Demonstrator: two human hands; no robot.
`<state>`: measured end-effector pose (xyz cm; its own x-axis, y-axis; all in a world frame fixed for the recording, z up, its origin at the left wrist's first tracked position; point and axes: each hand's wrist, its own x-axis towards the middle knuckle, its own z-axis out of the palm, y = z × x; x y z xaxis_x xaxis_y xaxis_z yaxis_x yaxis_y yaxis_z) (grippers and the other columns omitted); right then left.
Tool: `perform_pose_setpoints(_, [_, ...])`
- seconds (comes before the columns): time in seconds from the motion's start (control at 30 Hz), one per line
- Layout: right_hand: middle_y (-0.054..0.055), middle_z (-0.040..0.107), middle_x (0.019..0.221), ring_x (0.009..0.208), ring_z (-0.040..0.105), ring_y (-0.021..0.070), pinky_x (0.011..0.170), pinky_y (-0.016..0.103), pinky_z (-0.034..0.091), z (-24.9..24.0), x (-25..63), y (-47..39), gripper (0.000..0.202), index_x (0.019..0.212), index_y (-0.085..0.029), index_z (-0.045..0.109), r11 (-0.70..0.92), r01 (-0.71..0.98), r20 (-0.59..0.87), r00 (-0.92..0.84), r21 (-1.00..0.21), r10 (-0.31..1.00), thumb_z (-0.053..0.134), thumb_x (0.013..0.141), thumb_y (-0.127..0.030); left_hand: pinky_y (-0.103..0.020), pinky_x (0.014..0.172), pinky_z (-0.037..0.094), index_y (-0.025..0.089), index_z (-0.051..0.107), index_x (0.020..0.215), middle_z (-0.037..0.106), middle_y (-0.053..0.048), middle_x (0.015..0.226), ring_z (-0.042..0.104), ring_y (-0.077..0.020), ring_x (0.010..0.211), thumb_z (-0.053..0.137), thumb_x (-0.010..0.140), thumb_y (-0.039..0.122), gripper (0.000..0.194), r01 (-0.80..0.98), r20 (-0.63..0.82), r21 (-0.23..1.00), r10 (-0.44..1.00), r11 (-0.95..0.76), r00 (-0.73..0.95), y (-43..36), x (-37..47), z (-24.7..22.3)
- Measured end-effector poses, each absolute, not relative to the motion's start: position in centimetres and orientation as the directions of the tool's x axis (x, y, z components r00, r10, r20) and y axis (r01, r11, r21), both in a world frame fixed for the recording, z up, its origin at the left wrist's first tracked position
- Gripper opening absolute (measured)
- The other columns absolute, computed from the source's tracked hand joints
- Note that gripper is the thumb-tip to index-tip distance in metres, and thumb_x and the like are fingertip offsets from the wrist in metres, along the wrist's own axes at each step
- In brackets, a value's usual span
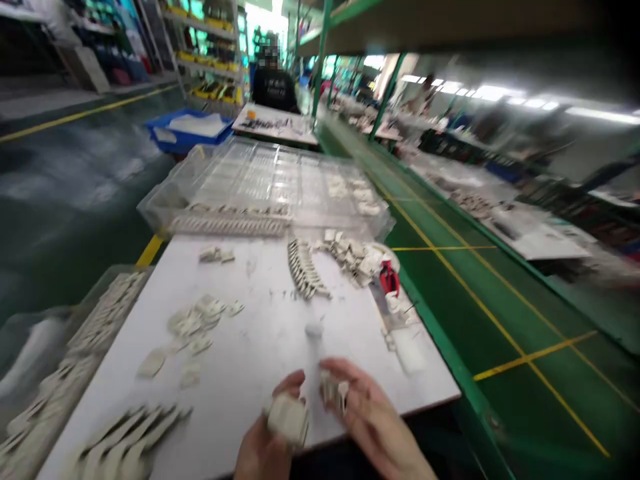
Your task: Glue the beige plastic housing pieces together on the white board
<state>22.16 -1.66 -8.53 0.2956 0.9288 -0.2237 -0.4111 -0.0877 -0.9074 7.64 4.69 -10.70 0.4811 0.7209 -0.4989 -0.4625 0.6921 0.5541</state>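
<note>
Held in the left hand (pixel 265 437): one blocky beige piece (pixel 289 419), fingers curled round it. Held in the right hand (pixel 373 419): one smaller beige part (pixel 334 392). Both, I note, over the near edge of the white table (pixel 250 367). Farther off I list: slatted beige row (pixel 304 270), red tool (pixel 389 279), clear trays (pixel 240 173).

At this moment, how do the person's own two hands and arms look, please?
The left hand and the right hand are bare, without gloves. No sleeve, watch or ring shows on their visible parts, though blur hides fine details.
</note>
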Motion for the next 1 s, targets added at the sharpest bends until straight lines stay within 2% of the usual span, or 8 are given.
perform_pose_setpoints(0.07, [0.008, 0.068, 0.109, 0.098, 0.066, 0.0213, 0.089, 0.034, 0.055, -8.1, 22.2, -1.9, 0.039, 0.111, -0.027, 0.075, -0.068, -0.302, -0.192, 0.403, -0.951, 0.895, 0.078, 0.079, -0.05, -0.035, 0.1, 0.054, 0.023, 0.081, 0.101, 0.078, -0.009, 0.11, 0.069, -0.0298, 0.111, 0.091, 0.06, 0.053, 0.052, -0.462, -0.547, 0.589, 0.748, 0.663, 0.376, 3.6, 7.0, -9.8])
perform_pose_setpoints(0.13, [0.006, 0.066, 0.104, 0.094, 0.065, 0.0193, 0.086, 0.032, 0.054, -7.6, 22.2, -1.9, 0.03, 0.11, -0.028, 0.076, -0.05, -0.143, -0.109, 0.444, -0.988, 0.889, 0.077, 0.083, -0.039, -0.035, 0.099, 0.052, 0.021, 0.081, 0.102, 0.078, -0.009, 0.105, 0.068, -0.0279, 0.109, 0.091, 0.06, 0.054, 0.054, -0.426, -0.601, 0.573, 0.713, 0.7, 0.361, 3.2, 7.1, -9.0])
perform_pose_setpoints(0.23, [0.005, 0.064, 0.097, 0.093, 0.062, 0.0192, 0.083, 0.031, 0.054, -6.9, 21.9, -1.9, 0.026, 0.111, -0.029, 0.075, -0.042, 0.066, -0.009, 0.442, -0.997, 0.897, 0.075, 0.085, -0.032, -0.033, 0.095, 0.051, 0.021, 0.081, 0.103, 0.077, -0.009, 0.103, 0.067, -0.0264, 0.107, 0.091, 0.059, 0.053, 0.055, -0.395, -0.618, 0.575, 0.696, 0.717, 0.364, 3.4, 7.6, -8.4])
perform_pose_setpoints(0.33, [0.005, 0.064, 0.094, 0.09, 0.061, 0.0199, 0.081, 0.033, 0.055, -6.7, 21.4, -2.0, 0.025, 0.11, -0.028, 0.075, -0.026, 0.189, 0.059, 0.428, -0.982, 0.902, 0.075, 0.085, -0.029, -0.031, 0.092, 0.05, 0.022, 0.08, 0.103, 0.077, -0.007, 0.102, 0.066, -0.0246, 0.105, 0.092, 0.059, 0.053, 0.055, -0.423, -0.602, 0.573, 0.711, 0.702, 0.364, 3.6, 7.8, -8.5])
perform_pose_setpoints(0.53, [0.006, 0.065, 0.095, 0.091, 0.062, 0.0206, 0.08, 0.034, 0.056, -6.9, 21.1, -1.9, 0.026, 0.111, -0.027, 0.074, -0.026, 0.228, 0.07, 0.404, -0.973, 0.912, 0.075, 0.085, -0.027, -0.03, 0.088, 0.05, 0.019, 0.08, 0.096, 0.077, -0.006, 0.093, 0.067, -0.0213, 0.096, 0.096, 0.052, 0.049, 0.055, -0.497, -0.608, 0.539, 0.722, 0.68, 0.33, 3.8, 8.0, -8.4])
perform_pose_setpoints(0.87, [0.003, 0.067, 0.096, 0.091, 0.063, 0.0164, 0.079, 0.027, 0.056, -6.5, 21.1, -1.5, 0.028, 0.112, -0.032, 0.073, 0.01, 0.278, 0.114, 0.36, -0.961, 0.926, 0.074, 0.086, -0.024, -0.03, 0.088, 0.051, 0.018, 0.079, 0.099, 0.077, -0.007, 0.094, 0.067, -0.0211, 0.095, 0.094, 0.055, 0.051, 0.057, -0.471, -0.575, 0.588, 0.749, 0.658, 0.329, 3.7, 8.2, -8.3])
perform_pose_setpoints(1.0, [0.004, 0.067, 0.098, 0.092, 0.064, 0.0163, 0.081, 0.027, 0.056, -6.5, 21.2, -1.5, 0.029, 0.115, -0.031, 0.072, 0.029, 0.305, 0.137, 0.34, -0.952, 0.93, 0.073, 0.087, -0.022, -0.028, 0.084, 0.054, 0.017, 0.078, 0.102, 0.077, -0.008, 0.096, 0.069, -0.0212, 0.094, 0.097, 0.053, 0.042, 0.058, -0.444, -0.558, 0.602, 0.747, 0.664, 0.36, 3.6, 8.1, -8.3])
